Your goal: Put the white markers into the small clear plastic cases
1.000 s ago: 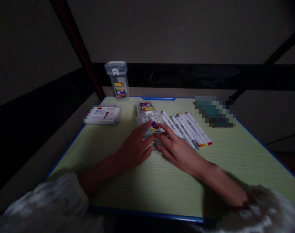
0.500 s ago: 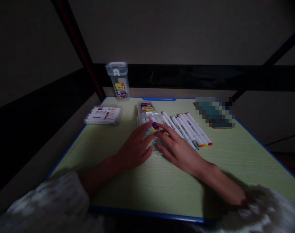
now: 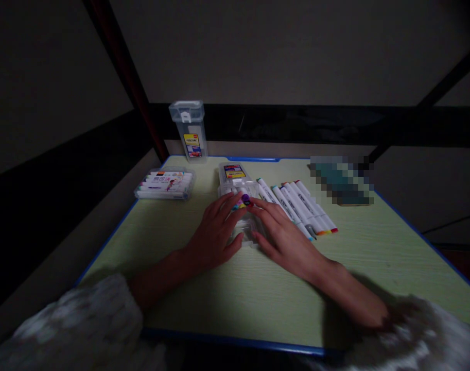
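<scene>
A clear plastic marker case [image 3: 235,174] with a yellow label lies in the middle of the table. Colourful marker caps [image 3: 245,199], one of them purple, show at its near end. My left hand [image 3: 214,229] reaches in from the left, its fingers stretched out over the caps and the case's edge. From the right, my right hand [image 3: 286,232] rests its spread fingertips at the same caps. Both thumbs point inward near a clear lid [image 3: 249,238], which is partly covered by the hands. How firmly the fingertips press is hidden.
Several loose white markers [image 3: 296,206] lie right of the case. A flat boxed marker set [image 3: 165,184] sits at left. An upright clear case [image 3: 189,131] stands at the back. A blurred flat object [image 3: 338,180] lies back right. The table [image 3: 227,304] has blue edges.
Both hands stay over the caps, with only a slight shift of the fingers. The left fingers lie a little flatter and more of the clear lid's shine shows between the hands.
</scene>
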Demonstrator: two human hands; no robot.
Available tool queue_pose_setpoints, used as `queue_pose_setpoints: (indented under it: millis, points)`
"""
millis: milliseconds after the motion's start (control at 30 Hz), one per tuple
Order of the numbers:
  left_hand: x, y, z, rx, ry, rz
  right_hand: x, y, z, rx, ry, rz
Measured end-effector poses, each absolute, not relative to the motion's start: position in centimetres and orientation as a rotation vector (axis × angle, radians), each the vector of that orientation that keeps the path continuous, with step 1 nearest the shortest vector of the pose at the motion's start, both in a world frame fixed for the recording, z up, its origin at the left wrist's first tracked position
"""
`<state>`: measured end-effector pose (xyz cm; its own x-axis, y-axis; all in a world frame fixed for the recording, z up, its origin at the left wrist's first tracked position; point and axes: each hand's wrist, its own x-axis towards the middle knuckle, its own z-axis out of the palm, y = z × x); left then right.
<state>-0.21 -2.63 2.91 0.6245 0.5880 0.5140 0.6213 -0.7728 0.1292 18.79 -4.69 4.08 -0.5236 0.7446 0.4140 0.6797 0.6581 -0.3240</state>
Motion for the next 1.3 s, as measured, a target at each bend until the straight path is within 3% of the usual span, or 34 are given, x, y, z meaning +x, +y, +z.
queue_pose_setpoints:
  millis: [800, 1033, 1300]
  points:
    - [-0.3, -2.6, 2.8, -2.795, -1.008, -0.957, 18.9, -4.7, 4.1, -1.092, -2.328, 0.189]
    - [-1.2, -1.9, 3.4, -2.637, -0.907, -1.255, 19.1, -4.6, 4.4, -1.080, -2.105, 0.234]
    - [-1.8, -0.2, 2.8, -2.846, -1.126, -1.235, 20.0, -3.6, 3.7, -1.066, -1.796, 0.813]
